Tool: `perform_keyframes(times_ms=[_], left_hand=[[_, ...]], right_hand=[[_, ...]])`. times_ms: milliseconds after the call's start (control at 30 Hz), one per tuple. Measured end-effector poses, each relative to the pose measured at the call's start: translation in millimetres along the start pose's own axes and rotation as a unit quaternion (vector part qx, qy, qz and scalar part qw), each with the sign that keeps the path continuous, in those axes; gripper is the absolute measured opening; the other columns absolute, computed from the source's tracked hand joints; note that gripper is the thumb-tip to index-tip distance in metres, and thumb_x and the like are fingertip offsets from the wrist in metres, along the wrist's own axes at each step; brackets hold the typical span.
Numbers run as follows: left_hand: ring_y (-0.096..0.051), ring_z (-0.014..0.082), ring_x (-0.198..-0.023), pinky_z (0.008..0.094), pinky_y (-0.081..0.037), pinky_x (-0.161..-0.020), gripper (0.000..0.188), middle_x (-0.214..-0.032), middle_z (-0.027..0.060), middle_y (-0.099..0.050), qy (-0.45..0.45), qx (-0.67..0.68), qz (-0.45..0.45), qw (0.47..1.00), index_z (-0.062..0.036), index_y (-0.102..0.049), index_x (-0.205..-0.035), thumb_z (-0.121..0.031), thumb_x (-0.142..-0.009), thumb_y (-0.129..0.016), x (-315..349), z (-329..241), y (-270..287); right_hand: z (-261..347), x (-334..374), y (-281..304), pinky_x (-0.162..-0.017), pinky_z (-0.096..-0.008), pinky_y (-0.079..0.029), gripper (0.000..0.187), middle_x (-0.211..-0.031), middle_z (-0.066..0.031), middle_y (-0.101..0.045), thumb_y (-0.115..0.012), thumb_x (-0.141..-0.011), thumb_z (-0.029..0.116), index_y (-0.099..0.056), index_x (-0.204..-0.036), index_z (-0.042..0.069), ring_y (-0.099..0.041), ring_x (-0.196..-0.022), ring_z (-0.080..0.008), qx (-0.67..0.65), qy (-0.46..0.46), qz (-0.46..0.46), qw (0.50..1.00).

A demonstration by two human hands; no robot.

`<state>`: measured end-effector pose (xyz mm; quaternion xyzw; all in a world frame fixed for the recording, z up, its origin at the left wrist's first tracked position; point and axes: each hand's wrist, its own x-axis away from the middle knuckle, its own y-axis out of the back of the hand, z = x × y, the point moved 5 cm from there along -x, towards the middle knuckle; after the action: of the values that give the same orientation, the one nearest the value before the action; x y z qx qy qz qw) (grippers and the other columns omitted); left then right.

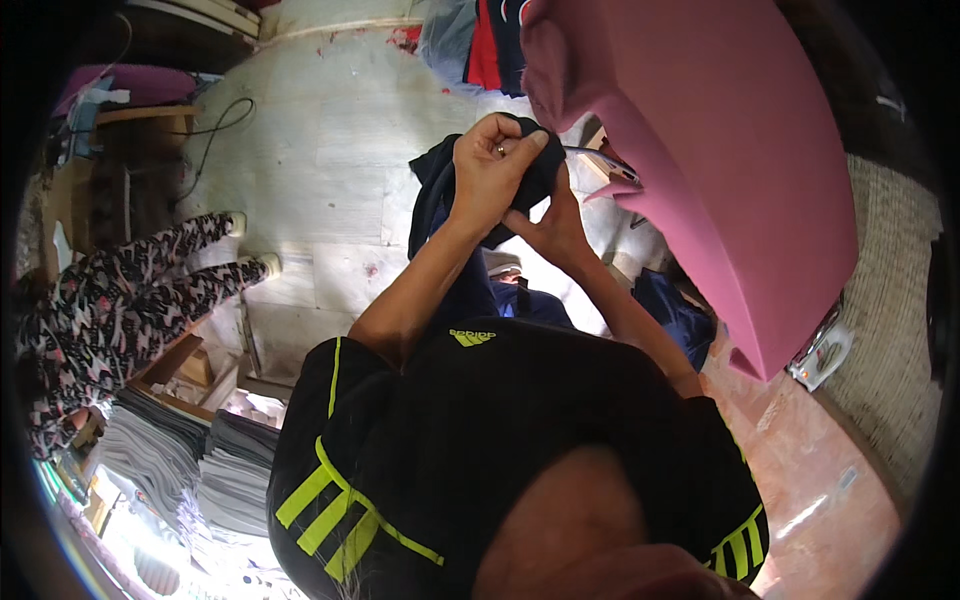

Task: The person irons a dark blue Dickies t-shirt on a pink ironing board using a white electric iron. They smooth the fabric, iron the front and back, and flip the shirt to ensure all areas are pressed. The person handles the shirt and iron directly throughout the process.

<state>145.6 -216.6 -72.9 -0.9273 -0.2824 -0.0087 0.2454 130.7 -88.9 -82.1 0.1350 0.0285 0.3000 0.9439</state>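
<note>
A dark navy, nearly black cloth garment (432,195) hangs from my two hands over the floor. My left hand (490,165) is closed on its upper part, thumb and fingers pinched together, with a ring on one finger. Just to the right and lower, my right hand (555,225) grips the cloth's edge, its thumb stretched toward the left wrist. The right fingertips are partly hidden behind the fabric. Close beside the right hand, a thin pale object with dark loops (605,162) juts from under the pink cloth; its kind is unclear.
Pink cloth (720,150) covers a large raised surface at the right, with a white appliance (825,358) by its near corner. Red and dark clothes (483,50) lie at the far side. A person in patterned trousers (130,290) is at left, near stacked grey fabric (150,445).
</note>
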Motion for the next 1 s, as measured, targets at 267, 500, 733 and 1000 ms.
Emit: perform_keyframes(times_ms=[267, 500, 733, 1000], left_hand=[[-0.058, 0.0059, -0.07, 0.0211, -0.046, -0.063, 0.018, -0.078, 0.0009, -0.066, -0.334, -0.076, 0.0, 0.939, -0.0008, -0.065, -0.082, 0.001, -0.078, -0.082, 36.0, -134.4, -61.7], [-0.063, 0.0182, -0.066, 0.0287, -0.047, -0.062, 0.016, -0.077, 0.0055, -0.069, -0.631, -0.27, 0.145, 0.713, -0.0051, -0.07, -0.084, -0.011, -0.079, -0.083, -44.9, -222.9, -244.4], [-0.061, 0.035, -0.113, 0.0432, -0.047, -0.098, 0.025, -0.121, 0.017, -0.065, -0.616, -0.331, 0.336, 0.631, -0.0025, -0.066, -0.115, -0.012, -0.092, -0.064, -176.6, -167.2, -330.4], [-0.053, 0.0286, -0.123, 0.0476, -0.036, -0.1, 0.029, -0.121, 0.0032, -0.064, -0.425, -0.479, 0.423, 0.641, -0.0165, -0.074, -0.105, -0.032, -0.081, -0.077, -174.2, -48.3, -196.6]], right_hand=[[94.4, 26.1, 86.1, -0.096, -0.026, -0.046, 0.045, -0.115, -0.0096, -0.064, -0.048, -0.092, -0.014, -0.05, -0.134, 0.002, -0.061, -0.109, -0.0139, -0.204, 0.051, -0.049, 0.976], [222.3, -2.6, 311.2, -0.088, -0.029, -0.05, 0.025, -0.109, -0.0087, -0.068, -0.058, -0.092, 0.002, -0.065, -0.117, 0.002, -0.064, -0.099, -0.0145, 0.263, 0.246, -0.33, 0.873], [230.8, -100.9, 405.0, -0.087, -0.0394, -0.051, 0.024, -0.107, -0.019, -0.063, -0.057, -0.086, -0.003, -0.062, -0.109, 0.001, -0.063, -0.098, -0.0386, 0.545, 0.286, -0.382, 0.689], [60.7, 25.6, 325.2, -0.091, -0.0391, -0.054, 0.034, -0.109, -0.0128, -0.067, -0.074, -0.081, 0.009, -0.066, -0.114, 0.005, -0.067, -0.1, -0.032, 0.345, -0.07, -0.23, 0.907]])
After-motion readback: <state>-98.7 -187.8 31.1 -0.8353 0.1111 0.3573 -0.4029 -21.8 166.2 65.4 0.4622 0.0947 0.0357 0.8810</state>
